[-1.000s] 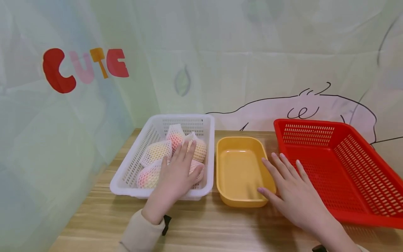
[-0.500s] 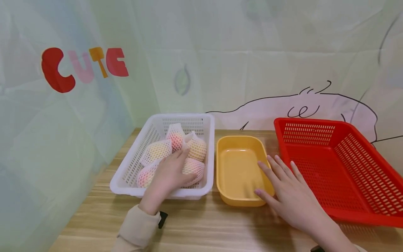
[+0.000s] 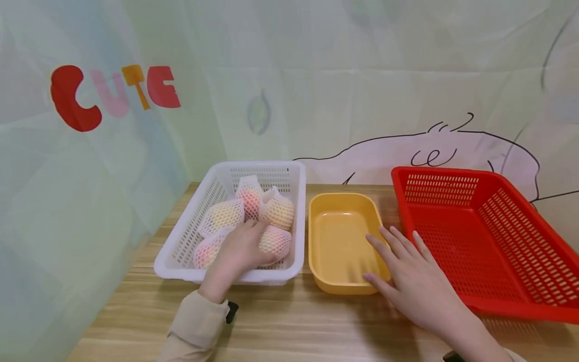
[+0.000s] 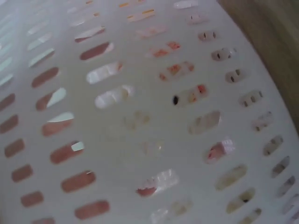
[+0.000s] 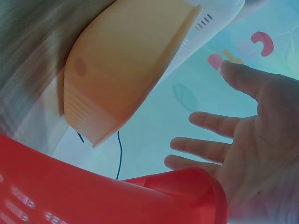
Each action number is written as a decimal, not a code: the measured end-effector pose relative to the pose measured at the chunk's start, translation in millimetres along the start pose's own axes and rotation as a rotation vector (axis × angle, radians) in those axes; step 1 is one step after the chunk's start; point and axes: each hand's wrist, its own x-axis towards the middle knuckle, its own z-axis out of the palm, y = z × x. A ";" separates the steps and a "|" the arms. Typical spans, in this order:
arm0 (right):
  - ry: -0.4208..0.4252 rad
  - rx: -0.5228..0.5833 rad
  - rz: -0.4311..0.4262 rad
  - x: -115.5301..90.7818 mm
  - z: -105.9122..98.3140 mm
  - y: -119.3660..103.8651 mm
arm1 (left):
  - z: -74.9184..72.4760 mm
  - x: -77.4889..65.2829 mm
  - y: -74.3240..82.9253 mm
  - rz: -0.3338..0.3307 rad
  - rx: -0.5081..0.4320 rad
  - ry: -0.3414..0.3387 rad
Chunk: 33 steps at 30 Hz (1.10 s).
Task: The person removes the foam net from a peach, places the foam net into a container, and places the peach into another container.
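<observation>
Our left hand (image 3: 239, 247) has curled down among the fruit (image 3: 279, 240) in the white basket (image 3: 181, 273), so we're at grabbing depth; can't tell whether it's clamped on one. Right hand (image 3: 413, 281) spread, near the tub (image 3: 339, 241).

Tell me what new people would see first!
Probably the big, rectangular, bright red plastic basket, at right. Next might be the colourful CUTE lettering on the pale fabric backdrop, upper left. Then perhaps the left hand, over round, pastel, foam-netted things in the rectangular white plastic basket at left.
</observation>
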 end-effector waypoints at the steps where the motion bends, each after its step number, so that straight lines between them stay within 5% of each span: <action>1: 0.001 -0.001 0.000 -0.2 0.2 -0.1 | -0.1 0.7 0.3 0.003 0.014 0.001; 13: 0.009 -0.007 -0.022 -1.3 3.2 -3.0 | 1.9 5.6 2.6 -0.018 0.081 -0.081; 33: 0.014 -0.038 -0.037 -0.2 4.2 -1.2 | -1.2 3.9 5.5 -0.086 0.033 -0.045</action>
